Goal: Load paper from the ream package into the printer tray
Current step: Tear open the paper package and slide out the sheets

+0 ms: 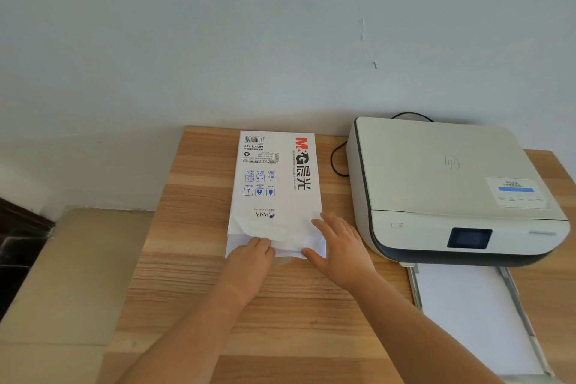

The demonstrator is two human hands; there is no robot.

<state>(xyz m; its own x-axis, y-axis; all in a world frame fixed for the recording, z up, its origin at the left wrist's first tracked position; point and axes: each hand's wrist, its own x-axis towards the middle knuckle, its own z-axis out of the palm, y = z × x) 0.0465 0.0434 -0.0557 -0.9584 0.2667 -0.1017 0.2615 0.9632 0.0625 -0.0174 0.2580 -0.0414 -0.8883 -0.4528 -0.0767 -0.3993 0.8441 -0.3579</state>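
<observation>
Ream package [276, 184] flat on wooden tabletop [193, 290], centre of frame, long axis running from the wall toward the lower edge; printed side up, red and black brand lettering along its right part, barcode near the far end. Near end torn open and crumpled, white paper [237, 243] showing inside the mouth.

Left hand [249, 262] at the open end, lower centre of frame, fingers [258, 243] curled in at the mouth of the wrapper, touching the exposed sheets; cannot tell whether pinching any. Right hand [339, 249] just right of it, fingers [327, 224] straight and spread, pressed flat on the wrapper's near right corner, thumb along the torn edge.

Printer [448, 184] in the right half of frame, just beside the package, white with dark lower band, lid closed, small dark screen on the front panel. Printer tray [517, 299] pulled out toward the lower right corner, white sheet lying in it. Black cable [338, 162] looping on the tabletop between package and printer. Pale wall [218, 40] filling the upper frame.
</observation>
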